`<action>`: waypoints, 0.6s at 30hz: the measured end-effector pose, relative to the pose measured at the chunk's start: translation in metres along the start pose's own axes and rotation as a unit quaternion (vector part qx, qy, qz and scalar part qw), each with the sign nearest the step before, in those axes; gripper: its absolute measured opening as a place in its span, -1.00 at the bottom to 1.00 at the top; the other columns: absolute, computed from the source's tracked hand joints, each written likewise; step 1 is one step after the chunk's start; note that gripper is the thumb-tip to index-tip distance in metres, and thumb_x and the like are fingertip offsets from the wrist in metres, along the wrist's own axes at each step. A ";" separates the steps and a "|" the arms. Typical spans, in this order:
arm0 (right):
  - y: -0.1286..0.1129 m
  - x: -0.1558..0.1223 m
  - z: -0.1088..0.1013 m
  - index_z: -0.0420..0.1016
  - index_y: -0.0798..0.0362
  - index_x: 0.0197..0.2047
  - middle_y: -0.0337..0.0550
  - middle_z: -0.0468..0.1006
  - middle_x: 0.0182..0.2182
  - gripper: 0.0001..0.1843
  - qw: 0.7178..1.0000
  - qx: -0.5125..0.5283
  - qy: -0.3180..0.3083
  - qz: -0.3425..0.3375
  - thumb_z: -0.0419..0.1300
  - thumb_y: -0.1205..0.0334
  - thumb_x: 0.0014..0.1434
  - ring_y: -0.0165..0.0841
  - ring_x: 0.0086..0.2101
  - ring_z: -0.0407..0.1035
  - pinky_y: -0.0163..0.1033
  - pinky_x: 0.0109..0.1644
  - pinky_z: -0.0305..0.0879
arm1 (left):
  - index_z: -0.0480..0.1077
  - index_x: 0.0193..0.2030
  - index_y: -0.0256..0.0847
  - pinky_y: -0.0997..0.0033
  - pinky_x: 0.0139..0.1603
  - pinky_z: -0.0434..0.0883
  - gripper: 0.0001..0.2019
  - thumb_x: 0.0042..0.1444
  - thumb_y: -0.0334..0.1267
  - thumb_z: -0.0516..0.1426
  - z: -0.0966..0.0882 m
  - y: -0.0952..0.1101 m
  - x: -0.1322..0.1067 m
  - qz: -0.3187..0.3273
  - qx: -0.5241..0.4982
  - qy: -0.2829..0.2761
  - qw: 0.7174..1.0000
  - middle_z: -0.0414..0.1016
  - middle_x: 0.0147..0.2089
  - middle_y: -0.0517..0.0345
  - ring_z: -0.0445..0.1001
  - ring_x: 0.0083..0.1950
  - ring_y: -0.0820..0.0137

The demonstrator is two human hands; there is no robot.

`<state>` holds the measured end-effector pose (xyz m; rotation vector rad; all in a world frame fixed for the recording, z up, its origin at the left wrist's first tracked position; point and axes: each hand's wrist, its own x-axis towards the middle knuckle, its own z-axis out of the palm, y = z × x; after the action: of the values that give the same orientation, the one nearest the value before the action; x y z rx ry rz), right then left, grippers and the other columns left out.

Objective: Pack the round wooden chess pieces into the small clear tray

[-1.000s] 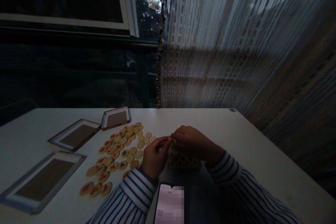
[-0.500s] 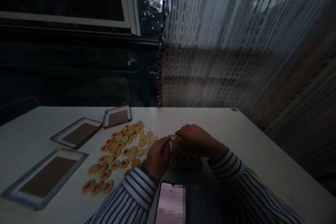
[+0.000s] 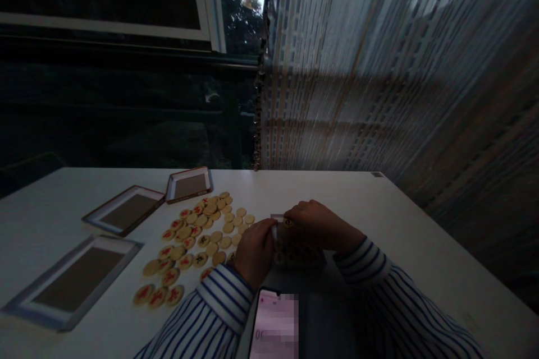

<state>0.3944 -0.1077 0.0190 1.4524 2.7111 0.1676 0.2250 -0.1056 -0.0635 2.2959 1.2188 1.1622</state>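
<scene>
My right hand [image 3: 318, 224] pinches a round xiangqi piece [image 3: 288, 222] with a dark character on it, above a small box [image 3: 278, 265]. Inside that box lie several more pieces, side by side in its near part. My left hand [image 3: 255, 252] grips the box's left wall, thumb and fingers closed at its upper left corner. Left of this hand, many loose xiangqi pieces [image 3: 211, 249] are spread over the white table [image 3: 269, 188]; some show red characters, some black, others a plain side. My right hand and its shadow hide part of the box.
Three shallow trays stand on the left: a near one [image 3: 76, 279], a middle one [image 3: 126, 210] and a far one [image 3: 189, 184]. A lit phone [image 3: 273, 325] lies close to me, between my forearms. Behind the table hang a string curtain [image 3: 337, 95] and a dark window.
The view has shifted slightly. My right hand and the piece in it have moved a little to the right; my left hand keeps its hold on the box.
</scene>
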 end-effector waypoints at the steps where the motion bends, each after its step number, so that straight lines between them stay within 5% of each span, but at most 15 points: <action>1: 0.000 0.000 0.000 0.36 0.08 -0.19 -0.10 0.48 -0.31 -0.77 1.000 0.000 -0.003 0.000 0.03 0.25 0.07 -0.30 -0.30 0.34 -0.25 -0.29 0.13 | 0.33 -0.12 -0.25 0.27 -0.07 0.35 -0.72 0.05 -0.42 -0.08 0.000 0.000 0.000 0.000 0.006 0.000 1.000 0.46 -0.13 0.02 0.40 -0.09 0.34; 18: -0.001 0.001 0.005 0.41 0.07 -0.27 -0.06 0.50 -0.36 -0.80 0.998 -0.032 -0.048 -0.015 0.02 0.23 0.09 -0.27 -0.32 0.38 -0.21 -0.31 0.20 | 0.35 -0.15 -0.27 0.24 -0.10 0.34 -0.73 0.04 -0.42 -0.07 0.000 -0.002 -0.001 0.008 0.031 -0.002 0.999 0.48 -0.18 0.00 0.41 -0.14 0.32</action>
<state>0.3937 -0.1073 0.0139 1.3664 2.6239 0.1752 0.2238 -0.1046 -0.0654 2.3557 1.2529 1.1407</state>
